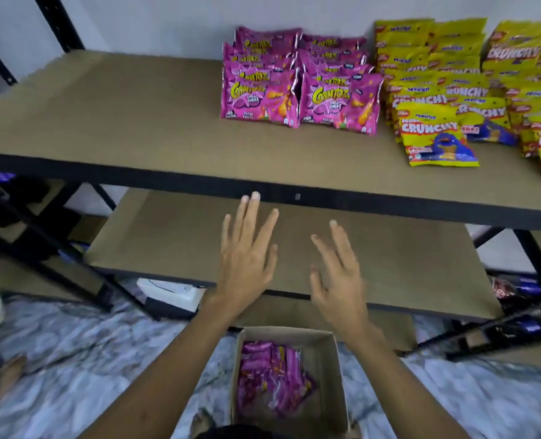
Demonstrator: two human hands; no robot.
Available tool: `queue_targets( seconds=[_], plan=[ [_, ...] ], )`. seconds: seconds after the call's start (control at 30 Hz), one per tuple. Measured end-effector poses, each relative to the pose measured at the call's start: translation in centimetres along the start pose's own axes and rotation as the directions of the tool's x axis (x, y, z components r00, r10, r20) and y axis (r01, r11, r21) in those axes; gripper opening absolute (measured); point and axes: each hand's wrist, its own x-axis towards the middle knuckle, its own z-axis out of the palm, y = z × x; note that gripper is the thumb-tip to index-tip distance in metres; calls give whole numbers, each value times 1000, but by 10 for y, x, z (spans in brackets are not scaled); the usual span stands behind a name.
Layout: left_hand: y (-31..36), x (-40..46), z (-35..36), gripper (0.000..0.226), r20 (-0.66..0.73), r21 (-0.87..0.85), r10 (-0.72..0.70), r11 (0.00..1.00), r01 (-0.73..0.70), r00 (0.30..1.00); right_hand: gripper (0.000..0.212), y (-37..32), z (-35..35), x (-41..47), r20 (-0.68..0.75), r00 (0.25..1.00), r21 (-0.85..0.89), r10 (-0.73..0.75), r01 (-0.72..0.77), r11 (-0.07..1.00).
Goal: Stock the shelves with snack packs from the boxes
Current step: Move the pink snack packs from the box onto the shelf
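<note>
Two rows of pink snack packs (297,87) stand on the upper shelf (120,122), with yellow snack packs (452,90) in rows to their right. An open cardboard box (326,353) sits on the floor below, holding several more pink packs (272,375). My left hand (247,255) and my right hand (342,280) hover with fingers spread in front of the lower shelf (405,264), above the box. Both hands hold nothing.
Black metal shelf posts (57,23) frame the unit. The left part of the upper shelf is bare board. A white object (171,293) lies under the lower shelf on the marbled floor (88,359). Dark packs (516,293) sit low at the right.
</note>
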Motion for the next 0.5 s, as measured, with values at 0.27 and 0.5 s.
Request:
queue_targets(
  seconds=[0.27,0.5],
  plan=[
    [-34,-189,97,51,689,-50,-356,845,532,631,50,71,69,-154,625,515,-276,586,-556,784],
    [-49,-290,226,38,860,37,-342,781,623,378,31,193,190,-261,748,285,-342,599,-608,716]
  ],
)
